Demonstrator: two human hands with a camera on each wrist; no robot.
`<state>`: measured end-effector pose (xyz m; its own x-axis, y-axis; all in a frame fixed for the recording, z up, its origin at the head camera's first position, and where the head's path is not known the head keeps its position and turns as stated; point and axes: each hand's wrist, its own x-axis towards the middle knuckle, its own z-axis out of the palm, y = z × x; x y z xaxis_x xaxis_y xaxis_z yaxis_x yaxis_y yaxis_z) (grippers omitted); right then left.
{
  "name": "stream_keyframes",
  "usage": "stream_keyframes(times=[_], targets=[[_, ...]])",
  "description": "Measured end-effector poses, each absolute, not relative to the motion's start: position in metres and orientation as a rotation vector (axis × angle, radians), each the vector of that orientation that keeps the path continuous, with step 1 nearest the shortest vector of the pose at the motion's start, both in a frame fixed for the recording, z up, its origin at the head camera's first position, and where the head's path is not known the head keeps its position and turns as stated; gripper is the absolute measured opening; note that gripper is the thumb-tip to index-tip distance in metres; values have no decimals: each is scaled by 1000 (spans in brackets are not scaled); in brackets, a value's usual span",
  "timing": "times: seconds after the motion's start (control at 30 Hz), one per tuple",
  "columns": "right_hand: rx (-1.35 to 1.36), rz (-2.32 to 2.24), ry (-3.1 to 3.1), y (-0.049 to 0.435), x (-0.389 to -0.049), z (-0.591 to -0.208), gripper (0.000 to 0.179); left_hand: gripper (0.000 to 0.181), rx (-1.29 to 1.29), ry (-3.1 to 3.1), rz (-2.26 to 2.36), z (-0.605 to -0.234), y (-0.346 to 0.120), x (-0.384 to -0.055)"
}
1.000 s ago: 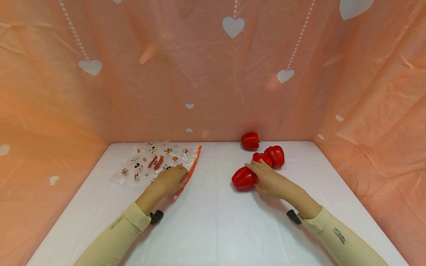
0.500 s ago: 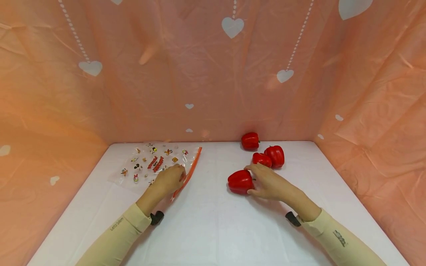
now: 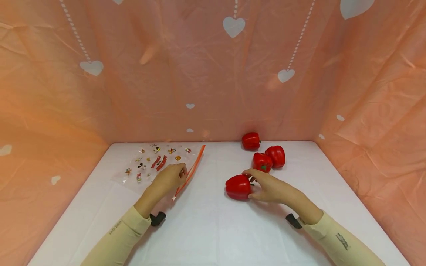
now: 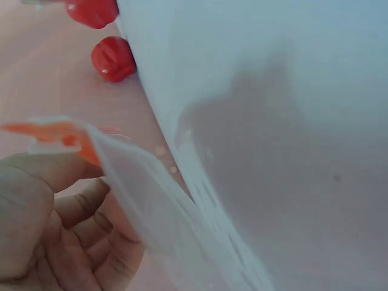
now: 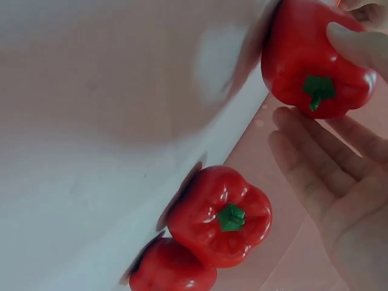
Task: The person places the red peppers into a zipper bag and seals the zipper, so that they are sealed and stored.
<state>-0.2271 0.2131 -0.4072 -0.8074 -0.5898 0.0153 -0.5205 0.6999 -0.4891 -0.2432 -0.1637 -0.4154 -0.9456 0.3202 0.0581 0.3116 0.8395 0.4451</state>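
Observation:
My left hand (image 3: 168, 179) holds the mouth of a clear zip bag (image 3: 131, 181) printed with small cartoon figures. In the left wrist view the bag's orange strip (image 4: 60, 130) runs behind the thumb, and one plastic layer stands raised from the table. My right hand (image 3: 269, 187) grips a glossy red bell pepper (image 3: 237, 187) by its stem end, thumb on one side and fingers on the other. The right wrist view shows that pepper's green stem (image 5: 318, 91) between thumb and fingers. The pepper lies on its side, right of the bag's mouth.
Behind my right hand, two more red bell peppers sit together, one in front (image 3: 261, 162) with its green stem facing me and one behind (image 3: 276, 156). Another pepper (image 3: 251, 141) lies at the table's back edge. Pink cloth (image 3: 213, 92) with hearts encloses the white table (image 3: 213, 229).
My right hand has drawn its pepper left and nearer to me, away from the others. The front pepper behind it has turned its stem toward me. The bag's mouth has shifted slightly right.

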Motion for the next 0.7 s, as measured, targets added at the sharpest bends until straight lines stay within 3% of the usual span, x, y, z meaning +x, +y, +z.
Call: stream_keyframes(times=[0.7], targets=[[-1078, -945, 2777, 194, -230, -410, 68, 5, 543, 2902, 975, -413, -156, -243]])
